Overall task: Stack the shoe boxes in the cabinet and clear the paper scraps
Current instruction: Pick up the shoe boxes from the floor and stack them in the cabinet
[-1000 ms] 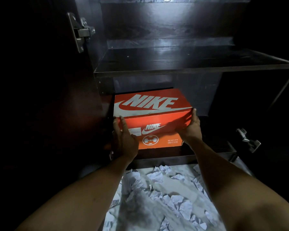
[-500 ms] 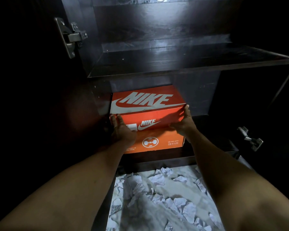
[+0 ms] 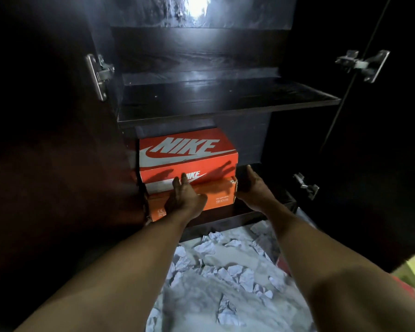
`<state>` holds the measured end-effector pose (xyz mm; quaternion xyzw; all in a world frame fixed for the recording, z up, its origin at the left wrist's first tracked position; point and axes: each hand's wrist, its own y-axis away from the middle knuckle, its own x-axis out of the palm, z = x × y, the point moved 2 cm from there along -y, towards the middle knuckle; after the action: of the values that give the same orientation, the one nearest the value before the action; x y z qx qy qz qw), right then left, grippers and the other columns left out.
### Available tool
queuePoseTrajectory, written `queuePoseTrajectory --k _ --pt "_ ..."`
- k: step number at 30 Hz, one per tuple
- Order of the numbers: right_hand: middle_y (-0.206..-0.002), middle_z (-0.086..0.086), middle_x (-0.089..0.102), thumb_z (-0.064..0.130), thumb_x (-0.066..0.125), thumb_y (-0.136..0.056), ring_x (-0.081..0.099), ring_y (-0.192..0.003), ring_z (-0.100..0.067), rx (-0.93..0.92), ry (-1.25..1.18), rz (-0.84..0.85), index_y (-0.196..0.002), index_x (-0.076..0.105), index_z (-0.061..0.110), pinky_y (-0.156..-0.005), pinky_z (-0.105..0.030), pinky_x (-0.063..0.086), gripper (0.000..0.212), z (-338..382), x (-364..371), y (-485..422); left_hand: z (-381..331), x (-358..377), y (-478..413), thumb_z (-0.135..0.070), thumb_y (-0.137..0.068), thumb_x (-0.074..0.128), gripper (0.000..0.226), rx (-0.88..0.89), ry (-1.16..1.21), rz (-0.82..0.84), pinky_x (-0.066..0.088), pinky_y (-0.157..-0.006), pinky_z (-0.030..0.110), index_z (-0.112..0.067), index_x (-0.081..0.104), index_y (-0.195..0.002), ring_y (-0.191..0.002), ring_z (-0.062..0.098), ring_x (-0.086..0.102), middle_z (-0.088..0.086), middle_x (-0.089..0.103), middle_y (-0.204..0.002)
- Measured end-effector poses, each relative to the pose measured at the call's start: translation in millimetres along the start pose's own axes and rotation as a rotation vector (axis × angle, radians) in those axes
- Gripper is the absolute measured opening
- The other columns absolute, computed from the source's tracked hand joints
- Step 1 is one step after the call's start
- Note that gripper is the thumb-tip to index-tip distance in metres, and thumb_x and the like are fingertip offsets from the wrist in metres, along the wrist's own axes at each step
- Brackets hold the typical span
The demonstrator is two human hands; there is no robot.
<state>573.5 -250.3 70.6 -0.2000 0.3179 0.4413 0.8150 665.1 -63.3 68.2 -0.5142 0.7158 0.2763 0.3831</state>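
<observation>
An orange shoe box [image 3: 187,149] with a big white logo on its lid sits in the bottom compartment of the dark cabinet [image 3: 225,109], against the left wall. My left hand [image 3: 185,200] presses flat on the box's front face with straight fingers. My right hand [image 3: 254,188] is held open beside the box's right front corner; I cannot tell whether it touches. Several crumpled white paper scraps [image 3: 225,271] lie on the marble floor in front of the cabinet, between my forearms.
The shelf above the box is bare. Both doors stand open, with metal hinges at the left [image 3: 98,75], upper right [image 3: 362,64] and lower right [image 3: 307,186]. The cabinet's bottom lip [image 3: 221,224] runs below the box. Something red and yellow [image 3: 412,279] shows at the right edge.
The box has slid further back into the compartment. My left hand moved from the box's left corner to its front face. My right hand came off the right edge and opened.
</observation>
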Motion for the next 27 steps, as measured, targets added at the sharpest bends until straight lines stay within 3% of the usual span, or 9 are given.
queuePoseTrajectory --k 4,7,11,14,17,19,24,27 --pt "-0.16 -0.012 0.029 0.024 0.078 -0.081 0.026 -0.149 -0.026 0.075 0.087 -0.048 -0.157 0.017 0.008 -0.121 -0.035 0.024 0.099 -7 -23 49 -20 -5 35 -0.046 -0.081 0.065 0.082 0.128 0.056 0.112 0.04 -0.108 0.048 -0.021 0.029 -0.15 -0.136 0.033 0.04 0.01 0.037 -0.151" --pt "-0.155 -0.012 0.037 0.028 0.081 -0.08 0.037 -0.143 -0.027 0.151 0.11 -0.055 -0.157 0.018 0.01 -0.118 -0.035 0.03 0.101 0 -62 101 -35 -17 73 -0.047 -0.079 0.066 0.075 0.197 0.026 0.193 0.039 -0.11 0.046 -0.022 0.038 -0.144 -0.135 0.033 0.043 0.008 0.045 -0.146" --pt "-0.15 -0.009 0.041 0.039 0.074 -0.086 0.045 -0.137 -0.026 0.19 0.148 -0.159 -0.154 0.026 0.01 -0.106 -0.028 0.039 0.089 27 -145 191 -71 -57 139 -0.053 -0.074 0.06 0.06 0.346 -0.01 0.213 0.05 -0.095 0.042 -0.026 0.052 -0.126 -0.118 0.033 0.058 0.006 0.059 -0.129" --pt "-0.154 -0.016 0.037 0.044 0.07 -0.088 0.04 -0.14 -0.031 0.254 0.249 -0.242 -0.156 0.022 0.012 -0.109 -0.033 0.036 0.09 37 -202 271 -101 -74 192 -0.051 -0.08 0.065 0.062 0.415 0.01 0.236 0.051 -0.095 0.041 -0.021 0.05 -0.133 -0.12 0.032 0.056 0.008 0.058 -0.131" --pt "-0.142 -0.02 0.049 0.042 0.072 -0.087 0.051 -0.129 -0.035 0.317 0.292 -0.316 -0.154 0.027 0.01 -0.094 -0.033 0.043 0.087 30 -243 352 -134 -77 253 -0.054 -0.077 0.066 0.064 0.488 0.031 0.266 0.054 -0.091 0.041 -0.022 0.053 -0.132 -0.115 0.031 0.061 0.007 0.061 -0.13" --pt "-0.145 -0.019 0.047 0.039 0.071 -0.089 0.054 -0.124 -0.034 0.399 0.312 -0.333 -0.153 0.029 0.008 -0.09 -0.032 0.042 0.082 17 -265 403 -161 -75 299 -0.053 -0.081 0.066 0.064 0.578 0.009 0.324 0.054 -0.088 0.039 -0.022 0.051 -0.135 -0.114 0.029 0.062 0.004 0.06 -0.131" --pt "-0.153 -0.015 0.04 0.051 0.07 -0.085 0.047 -0.133 -0.032 0.557 0.266 -0.471 -0.156 0.022 0.013 -0.103 -0.038 0.042 0.093 -18 -303 498 -217 -67 388 -0.055 -0.083 0.062 0.064 0.821 -0.008 0.393 0.053 -0.091 0.042 -0.022 0.048 -0.136 -0.116 0.03 0.059 0.004 0.057 -0.133" --pt "-0.148 -0.014 0.046 0.047 0.07 -0.087 0.057 -0.118 -0.031 0.626 0.189 -0.581 -0.156 0.023 0.015 -0.083 -0.035 0.047 0.09 -33 -317 544 -239 -45 425 -0.057 -0.082 0.063 0.069 0.934 -0.041 0.484 0.051 -0.094 0.043 -0.021 0.047 -0.139 -0.121 0.03 0.056 0.005 0.053 -0.14"
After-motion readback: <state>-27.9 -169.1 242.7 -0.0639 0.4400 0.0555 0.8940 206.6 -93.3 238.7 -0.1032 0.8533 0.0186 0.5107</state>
